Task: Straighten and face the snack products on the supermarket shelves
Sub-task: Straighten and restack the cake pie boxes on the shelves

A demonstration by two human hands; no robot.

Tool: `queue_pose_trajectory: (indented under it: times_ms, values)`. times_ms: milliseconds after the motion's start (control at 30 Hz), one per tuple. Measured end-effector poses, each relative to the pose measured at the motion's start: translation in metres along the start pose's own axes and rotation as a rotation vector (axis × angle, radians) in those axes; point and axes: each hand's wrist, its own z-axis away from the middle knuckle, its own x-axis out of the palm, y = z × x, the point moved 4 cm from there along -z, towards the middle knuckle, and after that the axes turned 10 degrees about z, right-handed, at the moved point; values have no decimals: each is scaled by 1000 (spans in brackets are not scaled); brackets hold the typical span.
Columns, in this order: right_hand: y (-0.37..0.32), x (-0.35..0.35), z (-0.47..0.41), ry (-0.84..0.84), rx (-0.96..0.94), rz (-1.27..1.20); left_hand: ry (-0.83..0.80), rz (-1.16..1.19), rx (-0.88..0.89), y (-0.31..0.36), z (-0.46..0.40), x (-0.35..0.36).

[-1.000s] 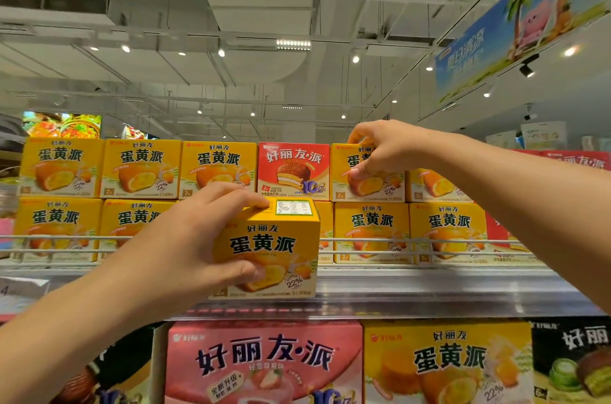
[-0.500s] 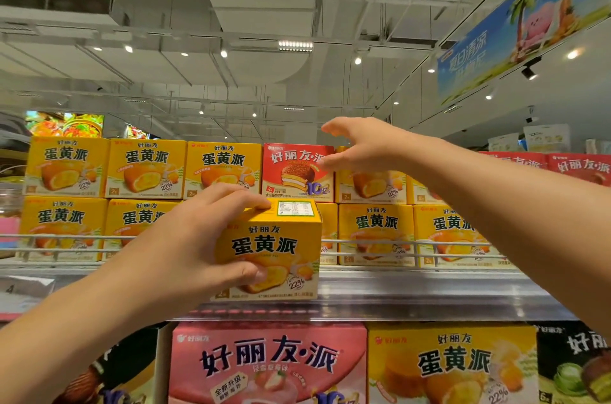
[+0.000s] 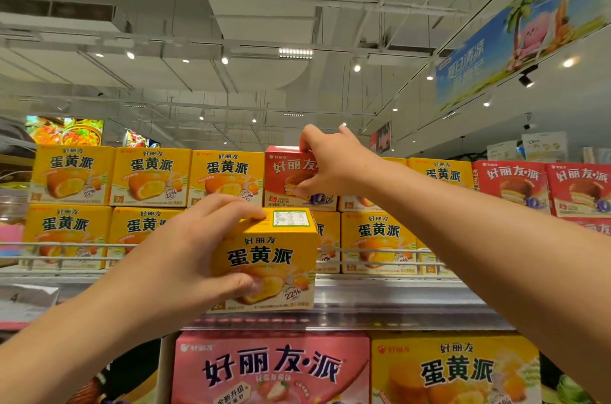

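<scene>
My left hand (image 3: 185,255) grips a yellow egg-yolk pie box (image 3: 274,258) in front of the top shelf, fingers over its top and thumb on its front. My right hand (image 3: 330,165) reaches up and holds a red chocolate pie box (image 3: 284,179) that stands in the upper row among yellow boxes (image 3: 152,177), fingers on its top edge and thumb at its lower front. A second row of yellow boxes (image 3: 378,241) stands below, behind a wire rail (image 3: 66,255).
More red boxes (image 3: 515,187) stand at the right end of the upper row. The metal shelf edge (image 3: 396,304) runs across below my hands. Large pink (image 3: 271,370) and yellow (image 3: 456,374) boxes fill the shelf underneath. A banner (image 3: 515,36) hangs overhead at right.
My right hand left the yellow box in the upper row, moved left and took hold of the red box. My left hand kept holding its yellow box in place.
</scene>
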Motion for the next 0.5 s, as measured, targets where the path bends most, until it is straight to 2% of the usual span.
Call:
queue_pose_trajectory:
  times_ms: [233,367,500]
  values:
    - [-6,-23,15,123,-64,-4,34,26,50,0,4,-5]
    - [-1,-51,34,79,-46,-290,46,-26,73,-8,12,-23]
    - [12,-72,60,31,10,-447,65,-37,46,-25,15,-52]
